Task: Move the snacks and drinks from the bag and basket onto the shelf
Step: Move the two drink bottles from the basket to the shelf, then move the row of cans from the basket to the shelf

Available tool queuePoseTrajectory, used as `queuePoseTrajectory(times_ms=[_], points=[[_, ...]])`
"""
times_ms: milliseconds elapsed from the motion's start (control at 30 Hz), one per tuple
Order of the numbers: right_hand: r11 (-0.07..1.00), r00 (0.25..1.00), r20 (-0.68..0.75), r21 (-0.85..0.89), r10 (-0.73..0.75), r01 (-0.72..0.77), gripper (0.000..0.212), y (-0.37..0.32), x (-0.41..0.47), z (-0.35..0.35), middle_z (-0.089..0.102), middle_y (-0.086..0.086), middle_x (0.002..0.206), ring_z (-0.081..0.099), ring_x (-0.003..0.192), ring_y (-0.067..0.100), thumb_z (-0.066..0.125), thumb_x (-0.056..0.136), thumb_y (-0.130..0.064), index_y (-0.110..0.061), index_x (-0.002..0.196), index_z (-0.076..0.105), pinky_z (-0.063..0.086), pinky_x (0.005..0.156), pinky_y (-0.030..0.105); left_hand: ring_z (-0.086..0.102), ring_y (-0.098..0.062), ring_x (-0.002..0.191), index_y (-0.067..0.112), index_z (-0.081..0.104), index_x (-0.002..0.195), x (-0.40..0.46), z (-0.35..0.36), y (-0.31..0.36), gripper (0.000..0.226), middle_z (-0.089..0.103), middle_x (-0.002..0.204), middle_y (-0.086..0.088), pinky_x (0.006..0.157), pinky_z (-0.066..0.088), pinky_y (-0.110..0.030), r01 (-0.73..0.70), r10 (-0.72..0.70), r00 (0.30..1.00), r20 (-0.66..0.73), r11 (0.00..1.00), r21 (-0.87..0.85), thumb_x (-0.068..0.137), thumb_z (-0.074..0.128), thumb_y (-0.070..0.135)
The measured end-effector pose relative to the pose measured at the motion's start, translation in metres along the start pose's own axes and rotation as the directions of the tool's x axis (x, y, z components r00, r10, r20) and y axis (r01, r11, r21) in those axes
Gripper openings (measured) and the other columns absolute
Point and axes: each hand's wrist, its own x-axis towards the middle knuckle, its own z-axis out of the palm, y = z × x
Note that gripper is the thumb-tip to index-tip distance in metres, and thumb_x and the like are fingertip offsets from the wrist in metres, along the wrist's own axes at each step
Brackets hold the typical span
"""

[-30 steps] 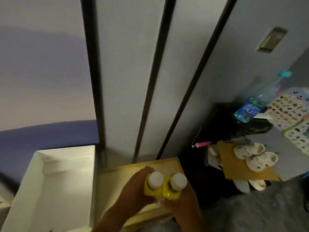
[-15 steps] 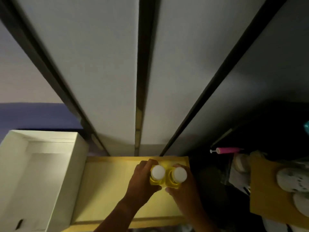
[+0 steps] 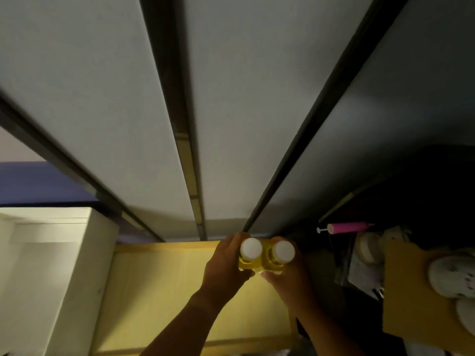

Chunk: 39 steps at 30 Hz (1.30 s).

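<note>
Two yellow drink bottles with white caps stand side by side at the back right corner of the pale wooden shelf top point(image 3: 164, 291). My left hand point(image 3: 223, 268) grips the left bottle point(image 3: 250, 255), fingers curled round its side. My right hand point(image 3: 290, 281) grips the right bottle point(image 3: 281, 256) from the right. The bottles touch each other. Their bases are hidden by my hands, so I cannot tell whether they rest on the shelf. Neither the bag nor the basket is in view.
An open white box point(image 3: 51, 273) stands left of the shelf. Grey sliding panels with dark frames point(image 3: 185, 150) rise behind it. To the right, in the dark, lie a pink pump point(image 3: 347, 227), a brown cardboard sheet point(image 3: 411, 291) and white slippers point(image 3: 452, 276).
The view has swung left and down towards the shelf. Both hands have carried the two bottles further back, towards the shelf's back right corner.
</note>
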Motion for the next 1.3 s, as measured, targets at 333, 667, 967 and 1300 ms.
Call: queuePoseTrajectory(times_ms=[333, 667, 967, 1300], points=[[0.961, 0.970, 0.121, -0.159, -0.210, 0.228, 0.101, -0.096, 0.005, -0.111, 0.033, -0.008, 0.154, 0.030, 0.142, 0.015, 0.071, 0.066, -0.072, -0.040, 0.150, 0.024, 0.042, 0.107, 0.045, 0.026, 0.011, 0.131, 0.045, 0.019, 0.149, -0.033, -0.103, 0.060, 0.096, 0.028, 0.148, 0.026, 0.104, 0.033, -0.017, -0.067, 0.068, 0.995, -0.070, 0.998, 0.020, 0.073, 0.079, 0.050], [0.722, 0.780, 0.228, -0.294, -0.583, 0.626, 0.084, -0.271, -0.040, -0.116, 0.044, -0.004, 0.150, 0.039, 0.137, 0.019, 0.031, 0.082, -0.079, -0.025, 0.146, 0.042, 0.040, 0.110, 0.041, 0.003, -0.010, 0.150, 0.036, 0.009, 0.155, -0.164, -0.250, 0.113, 0.077, 0.006, 0.164, 0.012, 0.121, 0.004, -0.031, 0.152, 0.079, 0.890, -0.450, 0.878, 0.454, 0.091, 0.020, 0.077], [0.411, 0.441, 0.401, -0.162, -0.803, 0.897, 0.081, -0.432, -0.206, -0.025, 0.034, -0.011, 0.156, 0.034, 0.141, 0.016, 0.028, 0.083, -0.080, -0.033, 0.148, 0.036, 0.035, 0.111, 0.034, 0.019, -0.015, 0.148, 0.037, 0.019, 0.154, -0.426, -0.372, 0.072, 0.077, 0.020, 0.162, 0.009, 0.120, 0.016, -0.034, 0.546, -0.105, 0.634, -0.766, 0.762, 0.348, 0.087, 0.024, 0.076], [0.224, 0.140, 0.493, 0.115, -0.858, 0.968, 0.075, -0.592, -0.542, 0.119, 0.029, -0.012, 0.158, 0.026, 0.143, 0.012, 0.031, 0.088, -0.075, -0.034, 0.151, 0.027, 0.031, 0.115, 0.034, 0.023, -0.016, 0.145, 0.044, 0.022, 0.150, -0.816, -0.444, -0.011, 0.077, 0.023, 0.161, 0.011, 0.117, 0.025, -0.041, 0.782, -0.293, 0.362, -0.885, 0.612, 0.117, 0.083, 0.022, 0.083]])
